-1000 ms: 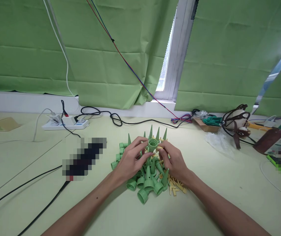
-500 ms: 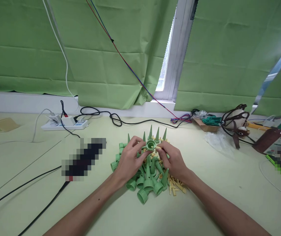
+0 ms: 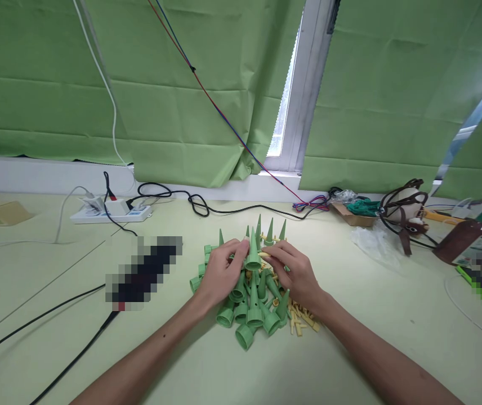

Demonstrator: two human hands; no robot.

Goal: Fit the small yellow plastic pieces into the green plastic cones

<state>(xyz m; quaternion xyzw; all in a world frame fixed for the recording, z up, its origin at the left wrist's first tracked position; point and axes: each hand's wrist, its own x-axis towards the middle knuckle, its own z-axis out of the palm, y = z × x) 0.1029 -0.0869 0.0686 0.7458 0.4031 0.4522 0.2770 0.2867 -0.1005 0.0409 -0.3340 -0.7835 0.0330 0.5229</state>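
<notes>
My left hand point(image 3: 224, 271) is closed on a green plastic watering spike point(image 3: 253, 253), a hollow cone held point up with its wide open end down. In my right hand point(image 3: 297, 274), thumb and fingers pinch a small yellow plastic valve piece point(image 3: 263, 255). Its tip meets the side of the spike near the wide end; how far it goes in I cannot tell. Below both hands lies a heap of loose green spikes point(image 3: 255, 316). Small yellow pieces point(image 3: 302, 322) are scattered by my right wrist. Several spikes point(image 3: 270, 230) stand upright behind the hands.
A blurred dark object point(image 3: 146, 273) with a black cable lies to the left. Behind it sits a white power strip point(image 3: 110, 212). A plastic bag point(image 3: 376, 243), an open cardboard box point(image 3: 355, 215) and a brown strapped item point(image 3: 405, 205) are at the back right.
The spike in my left hand has turned from its open end facing me to point up. The yellow piece in my right hand is now at the spike's side.
</notes>
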